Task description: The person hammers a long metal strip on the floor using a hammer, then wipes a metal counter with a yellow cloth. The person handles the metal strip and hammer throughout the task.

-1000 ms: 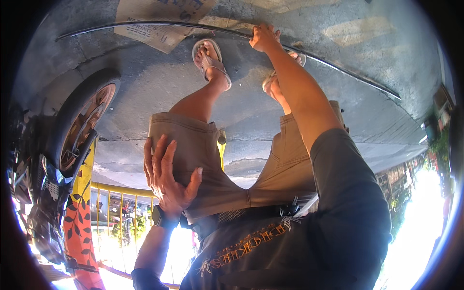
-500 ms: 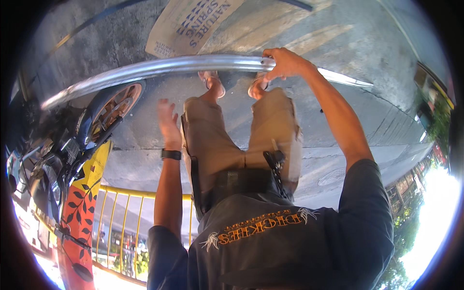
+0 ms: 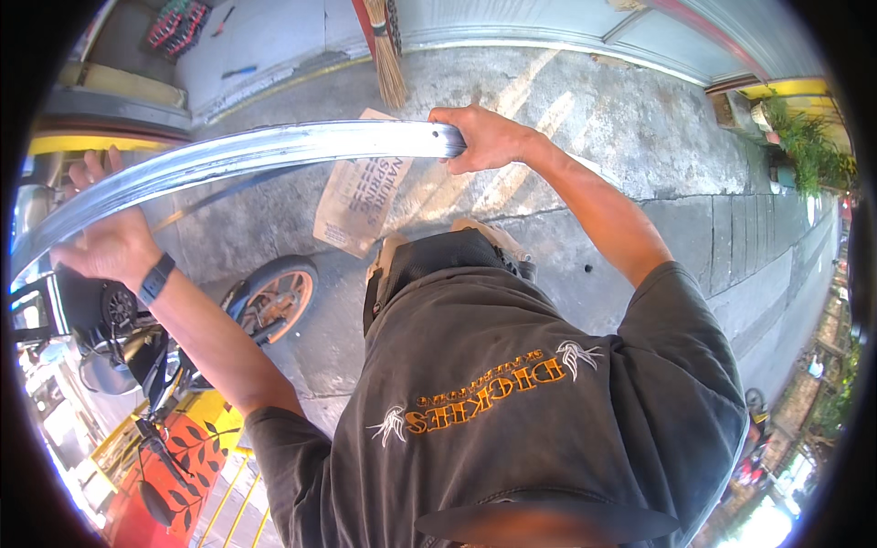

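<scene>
A long, shiny silver metal rail point(image 3: 301, 146) with a small hole near its right end is raised in front of me. It runs out to the far left and looks curved in this view. My right hand point(image 3: 484, 139) is closed round the rail's right end. Near the other end, my left hand point(image 3: 114, 242) is behind the rail, with its fingers spread above it and thumb and palm below. Part of that palm is hidden by the rail, and whether it touches the metal I cannot tell. A dark band point(image 3: 156, 279) circles my left wrist.
A printed brown sack point(image 3: 352, 210) lies on the concrete floor point(image 3: 621, 137). A parked motorcycle point(image 3: 279, 297) stands at the left, beside a red and yellow painted panel point(image 3: 178, 470). A broom point(image 3: 388, 68) is at the far side; potted plants point(image 3: 804, 137) are at the right.
The rail has risen, and its right end is now in my right hand, which has moved left. My left hand has gone up and left, from empty air to behind the rail.
</scene>
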`<state>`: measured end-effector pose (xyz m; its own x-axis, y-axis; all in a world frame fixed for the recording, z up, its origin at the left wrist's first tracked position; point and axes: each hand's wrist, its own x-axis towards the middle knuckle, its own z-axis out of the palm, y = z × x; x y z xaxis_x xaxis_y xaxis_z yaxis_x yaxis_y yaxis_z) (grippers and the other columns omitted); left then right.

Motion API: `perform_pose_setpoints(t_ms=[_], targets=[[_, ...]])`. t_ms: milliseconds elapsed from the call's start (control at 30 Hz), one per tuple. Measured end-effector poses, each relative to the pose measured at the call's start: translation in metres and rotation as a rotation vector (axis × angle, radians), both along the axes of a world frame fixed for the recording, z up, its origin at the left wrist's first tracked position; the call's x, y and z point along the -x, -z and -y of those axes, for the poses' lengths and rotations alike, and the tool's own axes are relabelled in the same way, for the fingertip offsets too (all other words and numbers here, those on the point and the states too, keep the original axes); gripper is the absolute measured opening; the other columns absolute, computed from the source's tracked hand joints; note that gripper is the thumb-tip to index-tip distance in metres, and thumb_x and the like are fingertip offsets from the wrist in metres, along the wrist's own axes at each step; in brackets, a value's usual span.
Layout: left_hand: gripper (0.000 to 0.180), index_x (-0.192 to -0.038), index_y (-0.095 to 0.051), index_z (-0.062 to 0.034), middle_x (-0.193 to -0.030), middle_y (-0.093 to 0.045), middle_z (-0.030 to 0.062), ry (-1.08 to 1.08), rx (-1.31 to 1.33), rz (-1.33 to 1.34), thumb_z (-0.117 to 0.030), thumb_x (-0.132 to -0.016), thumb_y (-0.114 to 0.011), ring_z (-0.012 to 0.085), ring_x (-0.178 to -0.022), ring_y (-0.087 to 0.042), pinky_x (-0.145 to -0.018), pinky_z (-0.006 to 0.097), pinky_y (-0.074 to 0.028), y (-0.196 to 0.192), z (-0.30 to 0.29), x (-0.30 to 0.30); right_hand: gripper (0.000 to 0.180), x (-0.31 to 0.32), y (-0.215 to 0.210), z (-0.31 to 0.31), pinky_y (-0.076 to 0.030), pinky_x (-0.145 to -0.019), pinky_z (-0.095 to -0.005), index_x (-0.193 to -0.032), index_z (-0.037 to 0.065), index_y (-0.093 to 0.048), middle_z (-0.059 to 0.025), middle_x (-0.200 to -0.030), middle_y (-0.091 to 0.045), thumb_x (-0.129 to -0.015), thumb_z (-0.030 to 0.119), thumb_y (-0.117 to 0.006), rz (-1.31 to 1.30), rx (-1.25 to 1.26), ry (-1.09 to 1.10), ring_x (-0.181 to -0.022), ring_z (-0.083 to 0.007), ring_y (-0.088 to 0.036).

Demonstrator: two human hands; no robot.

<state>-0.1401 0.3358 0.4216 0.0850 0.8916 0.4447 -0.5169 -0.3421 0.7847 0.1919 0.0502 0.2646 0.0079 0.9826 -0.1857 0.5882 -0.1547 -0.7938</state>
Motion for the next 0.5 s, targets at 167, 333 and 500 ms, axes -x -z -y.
perform_pose_setpoints(t_ms=[167,333,500], targets=[[0.077,-0.151,-0.02,-0.0007,-0.161,-0.013,0.0197,0.076,-0.102,0.016,-0.058,-0.1,-0.028,0.0461,-0.146,-0.021,-0.109,0.08,-0.023,-0.065,-0.017,-0.02,0.047,-0.007,-0.031,0.033,-0.056,-0.075,-0.0383,-0.114,0.004,-0.06,-0.0165,-0.091,-0.072,-0.073,0.02,-0.077,0.139,-0.23,0.135,-0.082,-0.0273,-0.072],[0.06,-0.148,-0.021,-0.0027,-0.16,-0.014,0.0135,0.133,-0.122,-0.047,-0.04,-0.102,-0.032,0.0379,-0.148,-0.02,-0.11,0.081,-0.02,-0.117,-0.009,-0.063,0.054,0.006,-0.07,0.043,-0.057,-0.074,-0.0408,-0.116,0.007,-0.061,-0.016,-0.083,-0.072,-0.075,0.036,-0.08,0.295,-0.289,0.425,-0.077,-0.0319,-0.073],[0.036,-0.114,-0.041,0.011,-0.136,-0.034,0.0238,0.39,-0.238,0.043,-0.018,-0.094,-0.048,0.0379,-0.133,-0.036,-0.107,0.086,-0.017,-0.168,-0.041,-0.054,0.05,0.005,-0.072,0.041,-0.057,-0.069,-0.0433,-0.117,0.008,-0.064,-0.0165,-0.077,-0.072,-0.077,0.034,-0.078,0.268,-0.377,0.44,-0.071,-0.0349,-0.072]])
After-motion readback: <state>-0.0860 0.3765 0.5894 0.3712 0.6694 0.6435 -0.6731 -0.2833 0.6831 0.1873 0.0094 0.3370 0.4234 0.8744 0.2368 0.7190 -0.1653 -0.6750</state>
